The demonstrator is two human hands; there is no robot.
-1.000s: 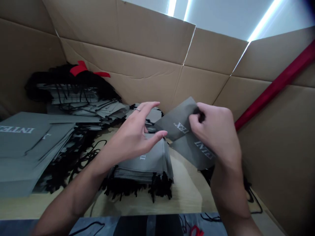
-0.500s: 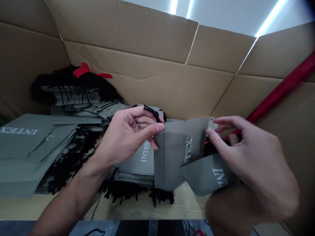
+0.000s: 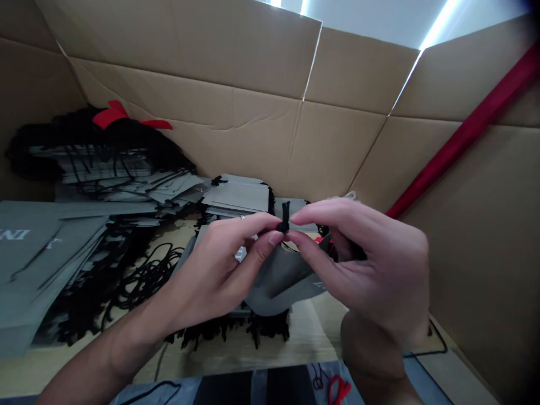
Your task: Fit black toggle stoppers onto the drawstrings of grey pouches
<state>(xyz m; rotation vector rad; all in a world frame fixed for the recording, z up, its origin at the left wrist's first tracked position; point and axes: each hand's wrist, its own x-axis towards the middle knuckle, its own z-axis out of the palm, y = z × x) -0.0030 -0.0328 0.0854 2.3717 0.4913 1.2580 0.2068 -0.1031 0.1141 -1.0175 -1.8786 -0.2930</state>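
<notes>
My left hand (image 3: pixel 236 259) pinches a knotted black cord (image 3: pixel 285 216) between thumb and index finger; its two short ends point up. My right hand (image 3: pixel 358 253) closes thumb and index finger on the same knot from the other side. Below the fingers hangs a grey drawstring pouch (image 3: pixel 274 284), folded and partly covered by both hands. Something whitish and translucent (image 3: pixel 350 196) shows behind my right hand, too small to name. A stack of grey pouches (image 3: pixel 240 194) with black cords stands just behind my hands.
On the left lie grey printed sheets or pouches (image 3: pixel 25 259) and a coil of black cord (image 3: pixel 147 275). A heap of pouches with black cords (image 3: pixel 105 157) stands at the back left. Cardboard walls (image 3: pixel 236 107) enclose the table (image 3: pixel 312 337). A red strip (image 3: pixel 455 140) slants down the right.
My right hand has moved left from the pouch's far edge to meet my left hand at the cord knot. The pouch has swung down and folded beneath them. The view has shifted slightly.
</notes>
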